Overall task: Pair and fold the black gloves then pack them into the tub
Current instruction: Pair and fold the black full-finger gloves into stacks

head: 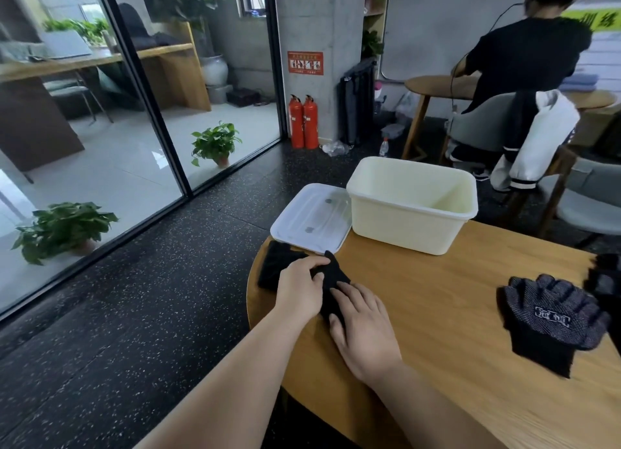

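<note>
A black glove bundle (331,279) lies near the left edge of the wooden table (437,314), partly under both hands. My left hand (299,289) pinches a fold of it between thumb and fingers. My right hand (364,331) lies flat on its near end with straight fingers. A second black folded piece (275,264) lies beside it by the table edge. A dotted black glove pair (551,317) with a white label lies palm up at the right. Further black gloves (606,280) show at the right frame edge. The cream tub (411,203) stands open and looks empty.
The tub's white lid (311,218) lies left of the tub, overhanging the table's far left corner. A person sits on a chair (497,126) with their back to me at another table behind. Dark speckled floor and a glass wall are to the left.
</note>
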Tool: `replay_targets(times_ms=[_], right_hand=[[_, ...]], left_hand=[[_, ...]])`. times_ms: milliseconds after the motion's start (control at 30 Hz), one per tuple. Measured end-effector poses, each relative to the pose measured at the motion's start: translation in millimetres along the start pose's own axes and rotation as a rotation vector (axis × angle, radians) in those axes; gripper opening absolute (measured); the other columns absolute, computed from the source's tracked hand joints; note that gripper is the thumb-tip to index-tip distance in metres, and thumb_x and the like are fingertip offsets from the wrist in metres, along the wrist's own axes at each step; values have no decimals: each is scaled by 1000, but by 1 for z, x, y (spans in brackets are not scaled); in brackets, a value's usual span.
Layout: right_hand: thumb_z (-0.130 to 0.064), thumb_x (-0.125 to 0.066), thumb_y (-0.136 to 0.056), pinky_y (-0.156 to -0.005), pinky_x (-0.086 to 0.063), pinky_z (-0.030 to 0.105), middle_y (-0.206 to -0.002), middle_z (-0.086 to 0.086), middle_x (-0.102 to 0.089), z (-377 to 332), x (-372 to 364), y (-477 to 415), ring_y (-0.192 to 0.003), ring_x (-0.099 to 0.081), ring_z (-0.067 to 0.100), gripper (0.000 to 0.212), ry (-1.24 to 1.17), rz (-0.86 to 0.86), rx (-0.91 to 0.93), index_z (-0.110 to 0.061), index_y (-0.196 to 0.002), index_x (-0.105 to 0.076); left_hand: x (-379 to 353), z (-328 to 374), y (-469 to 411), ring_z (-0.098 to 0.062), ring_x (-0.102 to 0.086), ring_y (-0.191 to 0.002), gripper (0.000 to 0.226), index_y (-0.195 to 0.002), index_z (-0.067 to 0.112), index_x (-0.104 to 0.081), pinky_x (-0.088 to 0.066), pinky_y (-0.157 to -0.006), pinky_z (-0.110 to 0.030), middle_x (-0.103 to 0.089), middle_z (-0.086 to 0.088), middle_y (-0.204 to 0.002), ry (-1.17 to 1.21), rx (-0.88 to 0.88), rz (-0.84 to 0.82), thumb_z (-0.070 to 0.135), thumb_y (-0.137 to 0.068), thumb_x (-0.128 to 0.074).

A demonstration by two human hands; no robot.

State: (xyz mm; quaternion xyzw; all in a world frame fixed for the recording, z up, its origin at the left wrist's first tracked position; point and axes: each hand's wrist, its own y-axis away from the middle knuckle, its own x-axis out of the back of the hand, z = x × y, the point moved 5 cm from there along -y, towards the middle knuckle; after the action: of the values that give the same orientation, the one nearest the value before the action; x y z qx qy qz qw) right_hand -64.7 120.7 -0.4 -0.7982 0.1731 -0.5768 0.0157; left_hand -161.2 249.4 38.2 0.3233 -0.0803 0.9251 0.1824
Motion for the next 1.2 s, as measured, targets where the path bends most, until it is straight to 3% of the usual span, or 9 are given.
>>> replay_targets(times_ms=[100, 233, 333, 500, 700, 1200], right_hand=[[-45, -35, -108, -128, -20, 36, -165, -9, -37, -11, 7, -21, -155, -23, 14, 53, -8, 14, 37, -27, -157, -45], [-46, -33, -107, -126, -25, 39, -165, -6, -38, -29, 16, -54, -156, -26, 18, 55, -18, 55, 81, -24, -156, -45], [-49, -28, -107, -126, -26, 41, -169, -7, -32, -44, 17, -78, -159, -20, 18, 59, -6, 25, 103, -24, -159, -40], [-55, -26, -111, -129, -10, 41, -176, -10, -3, -61, -14, -91, -162, 0, 17, 64, 90, -307, 119, -28, -168, -16], [-57, -26, -109, -130, -6, 44, -175, -13, 13, -61, -36, -82, -162, 7, 19, 70, 97, -365, 74, -30, -168, -1], [-56, -28, -110, -130, -10, 44, -176, -11, 2, -37, 33, -47, -162, 4, 19, 66, 118, -321, -6, -30, -168, -10]], left_hand=[[21, -2, -5, -4, -63, -117, 32, -126, 32, -75, -50, -106, -25, -68, 18, -127, 86, -53, 28, 12, -104, -63], [56, -11, -16, 1, -67, -102, 31, -121, 37, -76, -55, -95, -22, -71, 19, -118, 193, -58, 128, 15, -103, -66], [72, -31, -29, 1, -70, -100, 30, -122, 38, -75, -57, -96, -27, -74, 14, -115, 249, -7, 193, 17, -102, -68], [64, -76, -44, -23, -53, -134, 40, -146, 27, -61, -45, -111, -35, -58, 5, -146, -148, 52, 67, 23, -106, -62], [56, -91, -41, -25, -40, -135, 48, -158, 36, -43, -40, -111, -42, -46, 6, -150, -498, 14, -27, 42, -111, -47], [61, -31, -2, -27, -26, -150, 58, -161, 37, -38, -32, -120, -47, -33, 1, -165, -522, -115, -7, 49, -106, -54]])
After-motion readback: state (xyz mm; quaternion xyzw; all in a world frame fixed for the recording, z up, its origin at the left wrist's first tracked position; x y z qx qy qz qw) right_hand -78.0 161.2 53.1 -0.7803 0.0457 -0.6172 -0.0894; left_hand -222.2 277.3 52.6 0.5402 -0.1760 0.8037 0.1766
